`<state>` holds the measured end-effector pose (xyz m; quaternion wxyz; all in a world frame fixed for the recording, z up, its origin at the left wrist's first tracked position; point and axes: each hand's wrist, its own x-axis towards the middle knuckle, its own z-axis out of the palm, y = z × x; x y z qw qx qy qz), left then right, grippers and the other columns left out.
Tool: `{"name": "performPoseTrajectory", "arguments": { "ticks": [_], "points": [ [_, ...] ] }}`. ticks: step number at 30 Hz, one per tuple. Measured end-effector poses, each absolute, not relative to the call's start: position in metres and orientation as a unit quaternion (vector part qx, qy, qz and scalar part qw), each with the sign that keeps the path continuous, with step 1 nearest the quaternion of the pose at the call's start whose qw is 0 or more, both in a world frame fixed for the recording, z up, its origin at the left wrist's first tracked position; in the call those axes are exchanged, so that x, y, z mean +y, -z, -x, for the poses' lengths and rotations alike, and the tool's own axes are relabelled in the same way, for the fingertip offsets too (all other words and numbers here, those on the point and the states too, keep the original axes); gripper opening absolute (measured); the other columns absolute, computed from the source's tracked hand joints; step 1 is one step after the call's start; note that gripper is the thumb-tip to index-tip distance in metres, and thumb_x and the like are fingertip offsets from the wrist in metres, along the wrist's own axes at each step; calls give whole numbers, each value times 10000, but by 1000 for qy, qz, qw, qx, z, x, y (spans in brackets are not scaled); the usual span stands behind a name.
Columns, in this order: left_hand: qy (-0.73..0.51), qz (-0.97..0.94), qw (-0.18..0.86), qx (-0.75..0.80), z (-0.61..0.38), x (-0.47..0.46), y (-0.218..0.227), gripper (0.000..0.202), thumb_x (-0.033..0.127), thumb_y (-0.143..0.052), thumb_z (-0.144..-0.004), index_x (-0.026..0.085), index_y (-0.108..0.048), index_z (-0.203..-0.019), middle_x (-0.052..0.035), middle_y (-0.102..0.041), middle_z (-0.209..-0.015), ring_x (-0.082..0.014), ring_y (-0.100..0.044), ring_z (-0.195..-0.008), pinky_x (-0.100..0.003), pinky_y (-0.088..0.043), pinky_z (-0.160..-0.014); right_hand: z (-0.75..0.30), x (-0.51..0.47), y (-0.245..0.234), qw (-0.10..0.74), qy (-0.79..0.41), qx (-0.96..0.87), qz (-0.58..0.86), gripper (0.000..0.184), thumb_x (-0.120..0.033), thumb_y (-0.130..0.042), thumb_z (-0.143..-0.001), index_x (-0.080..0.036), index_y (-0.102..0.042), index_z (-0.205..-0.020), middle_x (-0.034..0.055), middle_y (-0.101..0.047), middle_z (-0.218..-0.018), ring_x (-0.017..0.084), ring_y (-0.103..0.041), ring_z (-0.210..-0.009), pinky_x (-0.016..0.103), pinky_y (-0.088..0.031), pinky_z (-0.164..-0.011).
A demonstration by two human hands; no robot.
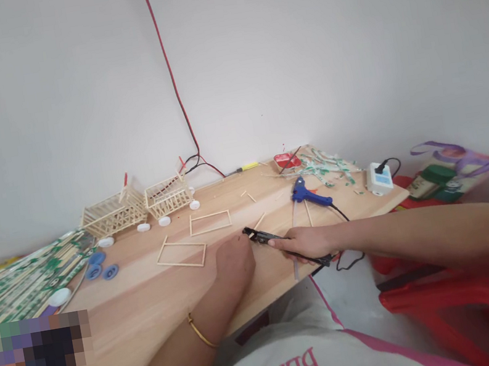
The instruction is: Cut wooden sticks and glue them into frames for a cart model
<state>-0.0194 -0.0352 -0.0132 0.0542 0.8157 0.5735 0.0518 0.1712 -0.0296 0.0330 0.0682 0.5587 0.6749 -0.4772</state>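
Black pliers (pixel 258 236), clasped in the right hand (pixel 304 242), point over the wooden table (pixel 138 307) toward the left hand (pixel 235 264), whose grip I cannot see. Keeping it clear of the jaws looks wisest.

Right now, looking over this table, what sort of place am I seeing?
Probably a small craft workspace, though I can't tell whether home or workshop. It shows in the two little stick-built carts, the blue glue gun and the hand-held black pliers-like tool.
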Motion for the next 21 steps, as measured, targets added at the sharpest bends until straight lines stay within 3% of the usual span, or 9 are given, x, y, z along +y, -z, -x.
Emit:
{"name": "performPoseTrajectory", "arguments": {
  "ticks": [21],
  "points": [
    [-51, -802, 53, 592, 21, -32, 12, 267, 125, -331, -870, 127, -596, -898, -117, -658, -833, -210, -632, -819, -312, -457, -709, -170, -30, -22, 36, 519, 649, -556, 680, -805, -244, -736, -181, -476, -600, -17, -443, -471, 107, -393, -405, 244, -332, -422]
  ]
}}
